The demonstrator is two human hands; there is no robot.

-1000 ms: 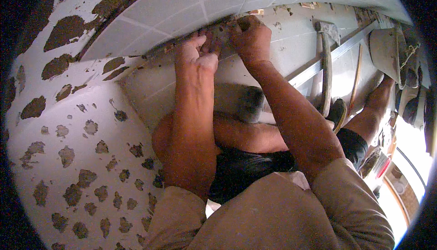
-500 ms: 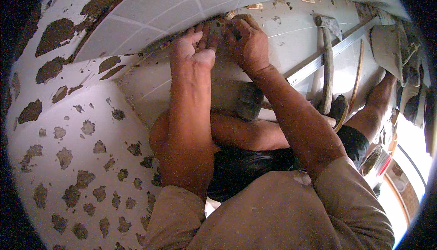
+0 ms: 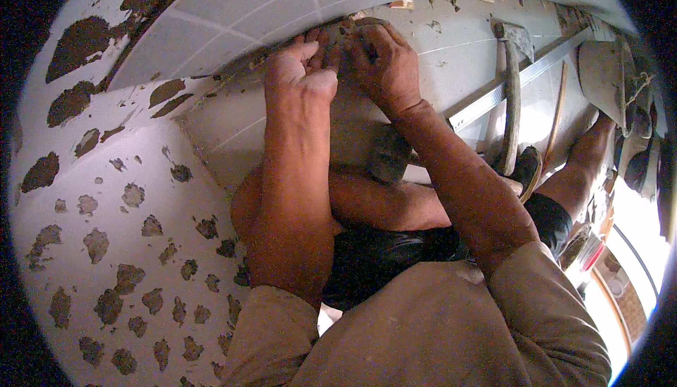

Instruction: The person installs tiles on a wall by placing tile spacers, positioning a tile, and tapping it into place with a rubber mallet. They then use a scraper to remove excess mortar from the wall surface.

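Observation:
My left hand [image 3: 303, 68] is turned palm up at the lower edge of the grey tiled wall [image 3: 240, 20], its fingers stretched out and partly in shadow. Close beside it, my right hand [image 3: 388, 63] is closed with bent fingers by the same edge. Whatever it may hold is hidden. Between the hands the dark joint of wall and floor shows bits of mortar. A dark blunt mallet head [image 3: 390, 154] rests by my bent leg, below my right wrist.
On the right lie a wooden-handled hammer [image 3: 510, 98], a metal straightedge [image 3: 479, 107], a thin stick [image 3: 557, 115] and a grey flat-sided container [image 3: 603, 77]. Small wood pieces [image 3: 402, 4] sit along the wall's foot. Mortar dabs mark the white left wall [image 3: 148, 168].
The view has shifted slightly. Both hands stay at the wall's lower edge in almost the same pose, and the tools lie as before.

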